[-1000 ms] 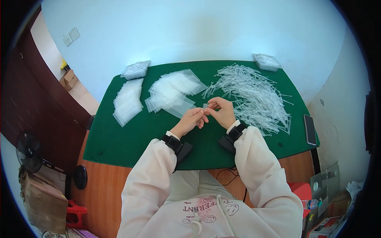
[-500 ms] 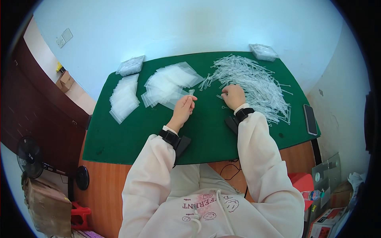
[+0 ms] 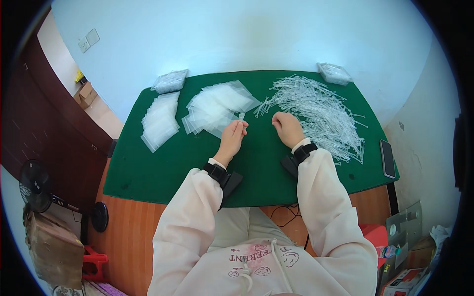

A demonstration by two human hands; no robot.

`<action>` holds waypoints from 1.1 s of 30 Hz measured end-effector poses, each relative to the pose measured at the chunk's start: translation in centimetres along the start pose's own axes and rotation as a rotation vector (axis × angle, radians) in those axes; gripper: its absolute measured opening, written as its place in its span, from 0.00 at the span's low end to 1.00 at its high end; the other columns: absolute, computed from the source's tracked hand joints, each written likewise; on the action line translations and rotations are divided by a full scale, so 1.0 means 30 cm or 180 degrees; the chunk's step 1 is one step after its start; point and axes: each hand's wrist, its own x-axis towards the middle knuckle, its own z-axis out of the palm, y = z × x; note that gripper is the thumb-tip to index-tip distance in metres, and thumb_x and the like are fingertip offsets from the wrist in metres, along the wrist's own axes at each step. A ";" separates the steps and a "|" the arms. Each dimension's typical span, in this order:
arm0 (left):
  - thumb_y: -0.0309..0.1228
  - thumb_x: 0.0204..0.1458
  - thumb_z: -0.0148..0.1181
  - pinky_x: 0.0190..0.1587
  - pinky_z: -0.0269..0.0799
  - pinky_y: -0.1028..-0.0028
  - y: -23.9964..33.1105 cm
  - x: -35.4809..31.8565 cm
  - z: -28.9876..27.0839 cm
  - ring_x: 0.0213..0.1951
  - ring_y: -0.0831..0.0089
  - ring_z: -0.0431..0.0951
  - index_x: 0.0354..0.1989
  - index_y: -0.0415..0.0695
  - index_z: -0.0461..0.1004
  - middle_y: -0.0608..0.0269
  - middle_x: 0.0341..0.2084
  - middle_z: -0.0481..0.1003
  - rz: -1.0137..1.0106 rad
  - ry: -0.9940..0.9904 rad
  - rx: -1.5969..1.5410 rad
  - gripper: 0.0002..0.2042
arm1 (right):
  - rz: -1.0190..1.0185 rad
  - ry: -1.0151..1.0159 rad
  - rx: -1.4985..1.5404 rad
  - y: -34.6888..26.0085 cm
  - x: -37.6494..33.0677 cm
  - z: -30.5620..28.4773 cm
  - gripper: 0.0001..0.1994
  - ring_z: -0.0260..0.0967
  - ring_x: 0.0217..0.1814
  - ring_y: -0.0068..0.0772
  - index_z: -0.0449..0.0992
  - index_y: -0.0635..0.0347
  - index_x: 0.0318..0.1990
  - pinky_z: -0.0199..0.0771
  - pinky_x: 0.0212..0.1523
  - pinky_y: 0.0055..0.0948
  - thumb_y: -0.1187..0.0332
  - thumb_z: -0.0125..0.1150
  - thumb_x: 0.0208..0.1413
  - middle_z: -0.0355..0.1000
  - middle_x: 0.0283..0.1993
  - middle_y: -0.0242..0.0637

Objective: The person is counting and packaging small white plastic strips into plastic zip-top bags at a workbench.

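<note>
My left hand [image 3: 231, 142] is closed around a small bunch of clear plastic sticks [image 3: 242, 116], whose tips poke out above the fingers. It hovers by the near edge of a fanned heap of clear flat bags [image 3: 215, 106]. To its right, my right hand [image 3: 288, 130] is closed in a pinch, knuckles up, beside the left edge of a large pile of clear sticks with looped ends [image 3: 321, 111]. Whatever sits between the right fingertips is hidden or too thin to make out.
Another fan of clear bags [image 3: 160, 121] lies at the left of the green table [image 3: 148, 180]. Clear boxes of small items stand at the back left [image 3: 169, 82] and back right [image 3: 335, 73]. A phone [image 3: 387, 159] rests near the right edge. A fan [image 3: 37, 185] stands at the floor's left.
The view has shifted slightly. My right hand has drawn away from the pile, a little left and toward me; loose sticks beside it no longer show. The left hand keeps its bunch.
</note>
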 end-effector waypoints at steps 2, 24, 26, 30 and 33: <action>0.34 0.58 0.42 0.22 0.53 0.86 0.003 0.002 0.001 0.20 0.87 0.58 0.35 0.41 0.70 0.73 0.20 0.64 0.0021 -0.0020 -0.0014 0.11 | -0.0026 0.0063 0.0123 -0.010 -0.007 -0.014 0.03 0.66 0.36 0.41 0.73 0.54 0.25 0.66 0.36 0.39 0.68 0.58 0.41 0.69 0.26 0.35; 0.29 0.57 0.43 0.24 0.54 0.85 0.097 0.050 0.012 0.21 0.86 0.58 0.38 0.39 0.70 0.72 0.21 0.64 0.0069 -0.0402 0.0324 0.09 | 0.0773 -0.0606 -0.1794 0.133 -0.015 -0.041 0.06 0.65 0.43 0.40 0.75 0.54 0.28 0.63 0.40 0.43 0.69 0.49 0.46 0.70 0.33 0.35; 0.30 0.58 0.42 0.24 0.54 0.85 0.062 0.055 0.004 0.21 0.86 0.58 0.38 0.39 0.70 0.72 0.21 0.64 0.0160 -0.0298 0.0181 0.10 | 0.0742 -0.0579 -0.1855 0.132 -0.018 -0.032 0.07 0.65 0.44 0.40 0.75 0.54 0.28 0.62 0.41 0.43 0.70 0.49 0.47 0.70 0.33 0.35; 0.30 0.58 0.42 0.24 0.54 0.85 0.016 0.072 -0.017 0.21 0.86 0.57 0.38 0.39 0.69 0.72 0.20 0.64 0.0258 -0.0022 -0.0261 0.10 | 0.0803 -0.0249 -0.1743 0.136 -0.022 -0.032 0.01 0.63 0.42 0.39 0.73 0.50 0.23 0.59 0.40 0.42 0.70 0.58 0.42 0.69 0.32 0.33; 0.31 0.58 0.42 0.24 0.54 0.85 0.001 0.059 -0.040 0.21 0.86 0.58 0.38 0.39 0.69 0.72 0.20 0.64 0.0069 0.0152 -0.0525 0.10 | 0.0705 -0.0754 -0.1710 0.099 -0.009 -0.065 0.05 0.64 0.42 0.39 0.74 0.54 0.29 0.60 0.42 0.44 0.70 0.51 0.45 0.70 0.32 0.34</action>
